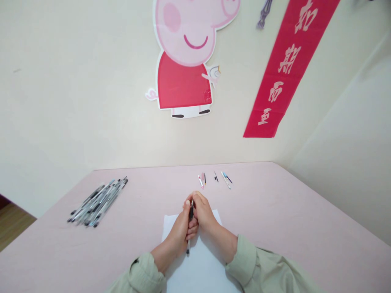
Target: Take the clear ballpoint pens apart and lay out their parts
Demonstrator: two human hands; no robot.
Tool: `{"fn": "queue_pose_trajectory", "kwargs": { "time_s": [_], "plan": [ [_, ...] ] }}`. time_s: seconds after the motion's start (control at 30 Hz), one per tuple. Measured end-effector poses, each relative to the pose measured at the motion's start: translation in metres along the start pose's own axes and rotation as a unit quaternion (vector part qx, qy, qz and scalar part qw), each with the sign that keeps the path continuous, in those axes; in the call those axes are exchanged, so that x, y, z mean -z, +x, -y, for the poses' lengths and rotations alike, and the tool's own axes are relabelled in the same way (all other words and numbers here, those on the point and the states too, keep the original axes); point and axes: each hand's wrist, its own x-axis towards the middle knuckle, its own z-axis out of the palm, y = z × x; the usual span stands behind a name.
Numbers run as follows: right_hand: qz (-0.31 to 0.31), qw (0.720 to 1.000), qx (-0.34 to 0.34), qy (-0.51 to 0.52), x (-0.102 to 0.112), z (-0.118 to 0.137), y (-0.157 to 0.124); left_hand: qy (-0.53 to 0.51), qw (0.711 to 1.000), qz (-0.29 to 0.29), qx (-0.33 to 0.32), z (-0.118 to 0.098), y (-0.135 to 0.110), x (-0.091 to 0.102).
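A pen with a clear barrel and dark grip lies lengthwise between my two hands, its black end toward me. My left hand is closed round the barrel, thumb along the grip. At the far end of the pen, my right hand has its fingers closed about the tip, touching my left fingers. The tip itself is mostly hidden by the fingers. Beneath both hands a sheet of white paper lies on the pink tabletop.
To the left is a pile of several pens. Beyond my hands lie a pink-and-white marker, a dark thin pen and a white pen. Behind the table stands a wall with a cartoon pig cutout and a red banner.
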Motion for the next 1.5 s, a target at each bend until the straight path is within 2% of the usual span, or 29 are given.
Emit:
{"fn": "queue_pose_trajectory", "kwargs": {
  "time_s": [0.1, 0.23, 0.33, 0.57, 0.67, 0.8, 1.0, 1.33, 1.5],
  "plan": [
    [-0.012, 0.993, 0.010, -0.115, 0.026, 0.006, 0.016, -0.058, 0.996, 0.068, 0.015, -0.006, 0.002, 0.006],
    [0.017, 0.967, 0.020, -0.253, 0.046, 0.012, 0.039, -0.115, 0.987, 0.100, 0.049, -0.011, 0.004, 0.012],
    [0.032, 0.931, 0.025, -0.362, 0.040, 0.016, 0.057, -0.130, 0.983, 0.109, 0.063, -0.010, 0.007, 0.015],
    [0.022, 0.834, 0.007, -0.551, 0.006, 0.015, 0.103, -0.130, 0.979, 0.143, 0.069, -0.007, 0.009, 0.021],
    [0.017, 0.806, 0.001, -0.592, 0.004, 0.009, 0.110, -0.135, 0.976, 0.152, 0.078, -0.010, 0.009, 0.022],
    [0.008, 0.782, -0.004, -0.623, 0.014, 0.004, 0.110, -0.143, 0.974, 0.157, 0.084, -0.011, 0.011, 0.023],
    [0.011, 0.778, 0.007, -0.628, 0.022, 0.010, 0.112, -0.161, 0.969, 0.163, 0.096, -0.009, 0.014, 0.025],
    [0.025, 0.804, 0.003, -0.594, -0.016, 0.007, 0.134, -0.147, 0.971, 0.153, 0.111, -0.016, 0.009, 0.020],
    [0.020, 0.823, 0.006, -0.568, -0.012, 0.014, 0.131, -0.178, 0.963, 0.163, 0.121, -0.016, 0.011, 0.022]
  ]
}}
